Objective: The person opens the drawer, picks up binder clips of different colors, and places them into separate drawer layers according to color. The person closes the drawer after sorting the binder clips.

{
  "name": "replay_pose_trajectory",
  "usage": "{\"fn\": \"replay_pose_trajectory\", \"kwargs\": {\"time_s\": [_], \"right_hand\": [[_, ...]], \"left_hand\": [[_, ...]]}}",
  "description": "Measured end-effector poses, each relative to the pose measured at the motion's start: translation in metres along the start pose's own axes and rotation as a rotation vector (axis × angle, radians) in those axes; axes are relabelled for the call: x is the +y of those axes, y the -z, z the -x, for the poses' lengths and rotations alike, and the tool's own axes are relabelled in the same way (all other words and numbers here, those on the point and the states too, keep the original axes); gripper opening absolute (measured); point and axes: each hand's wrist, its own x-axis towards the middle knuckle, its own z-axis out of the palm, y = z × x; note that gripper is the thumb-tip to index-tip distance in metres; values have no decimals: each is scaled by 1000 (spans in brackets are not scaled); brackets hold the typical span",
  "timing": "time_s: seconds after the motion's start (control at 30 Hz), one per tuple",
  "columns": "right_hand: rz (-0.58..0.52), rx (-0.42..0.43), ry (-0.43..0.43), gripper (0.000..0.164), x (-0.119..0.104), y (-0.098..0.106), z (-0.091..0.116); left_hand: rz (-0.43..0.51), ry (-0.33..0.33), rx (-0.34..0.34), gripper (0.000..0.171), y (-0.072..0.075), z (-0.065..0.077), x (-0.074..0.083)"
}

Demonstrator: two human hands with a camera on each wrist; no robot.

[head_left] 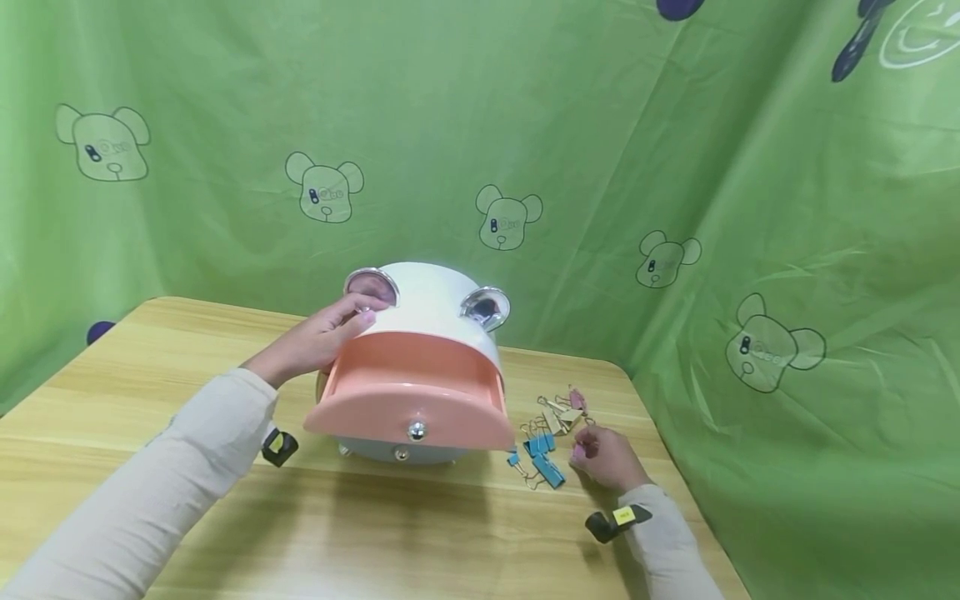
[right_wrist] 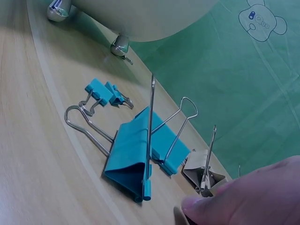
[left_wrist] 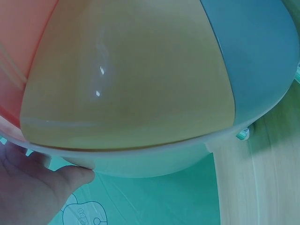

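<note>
So a pink clip (head_left: pixel 578 452) is right of the box (head_left: pixel 435 296), pinched in the right hand (head_left: pixel 611 460) near the teal clips (head_left: pixel 548 471). Left hand (head_left: pixel 322 337) grips the box's top left. Drawer (head_left: pixel 367 412) hangs open, so I'd call this the picking-up step; next probably needs a clean lift over the drawer front
</note>
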Motion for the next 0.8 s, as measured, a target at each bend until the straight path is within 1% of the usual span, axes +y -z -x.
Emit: {"fn": "replay_pose_trajectory", "kwargs": {"time_s": [0.07, 0.23, 0.37, 0.5, 0.63, 0.8], "right_hand": [[7, 3, 8, 23, 2, 0, -1], [9, 3, 3, 31, 3, 0, -1], [25, 17, -5, 28, 3, -1, 0], [54, 31, -35, 25, 4, -1, 2], [57, 30, -53, 27, 5, 0, 5], [63, 27, -49, 30, 5, 1, 4]], "left_hand": [[3, 2, -1, 40, 0, 0, 0], [-1, 5, -1, 40, 1, 0, -1], [7, 5, -2, 40, 1, 0, -3], [9, -13, 1, 39, 0, 1, -4], [9, -13, 3, 39, -1, 0, -3], [8, -5, 2, 39, 0, 0, -2]]}}
